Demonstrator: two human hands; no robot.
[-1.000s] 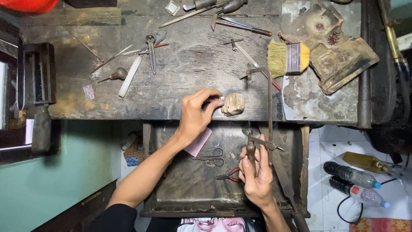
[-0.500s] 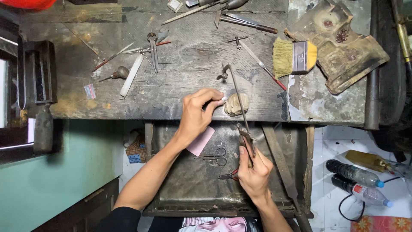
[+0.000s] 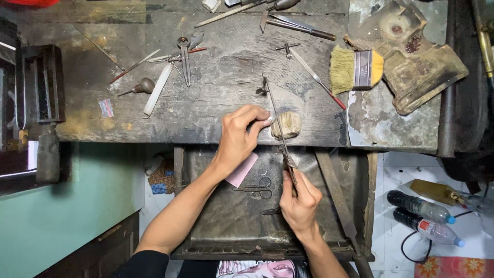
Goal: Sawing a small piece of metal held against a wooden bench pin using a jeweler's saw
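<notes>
My right hand (image 3: 300, 202) grips the handle of a jeweller's saw (image 3: 277, 119) whose thin frame runs up and away across the bench edge. Its far end lies over a small pale wooden bench peg (image 3: 289, 124) fixed at the front edge of the worn wooden workbench (image 3: 216, 77). My left hand (image 3: 242, 135) rests on the bench edge just left of the peg, its fingertips pinched on a tiny piece I cannot make out, right beside the saw blade. Under both hands a metal catch tray (image 3: 216, 231) hangs below the bench.
Scissors (image 3: 256, 187) and a pink paper (image 3: 242, 170) lie in the tray. On the bench lie a yellow-bristled brush (image 3: 355, 68), dividers (image 3: 183, 56), a white file-like strip (image 3: 157, 89), gravers and other hand tools. A worn block (image 3: 411, 56) sits far right. Bottles (image 3: 422, 208) lie on the floor.
The saw has swung from upright to leaning over the bench peg, and my right hand has shifted left and up with it. My left hand stayed by the peg.
</notes>
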